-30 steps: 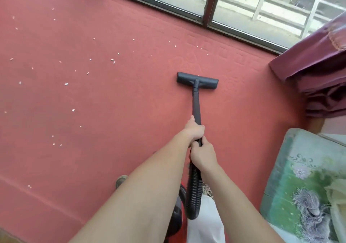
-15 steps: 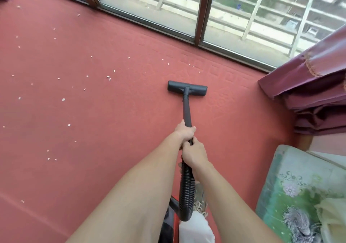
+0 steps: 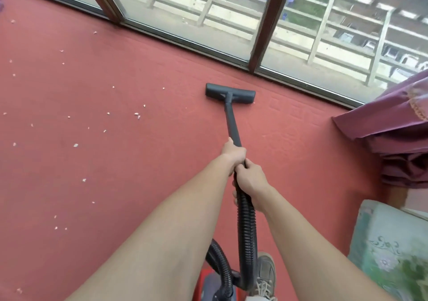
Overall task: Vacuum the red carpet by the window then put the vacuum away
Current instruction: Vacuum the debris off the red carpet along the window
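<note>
The red carpet [image 3: 115, 166] runs up to the window [image 3: 208, 22]. A black vacuum head [image 3: 230, 93] lies flat on the carpet close to the window frame, on a black wand [image 3: 231, 122]. My left hand [image 3: 234, 154] grips the wand's lower end. Just behind it, my right hand [image 3: 251, 180] grips the top of the ribbed black hose [image 3: 246, 236]. The hose loops down to the red vacuum body [image 3: 208, 284] at the bottom edge. White crumbs [image 3: 137, 115] are scattered over the carpet left of the head.
A folded maroon curtain [image 3: 393, 138] lies at the right by the window. A green floral cushion [image 3: 389, 249] sits at the lower right. My grey shoe [image 3: 265, 275] stands beside the hose and vacuum body.
The vacuum head has slid forward to the carpet strip by the window frame. Both hands kept their hold on the wand and hose. The view tilted up, showing more window.
</note>
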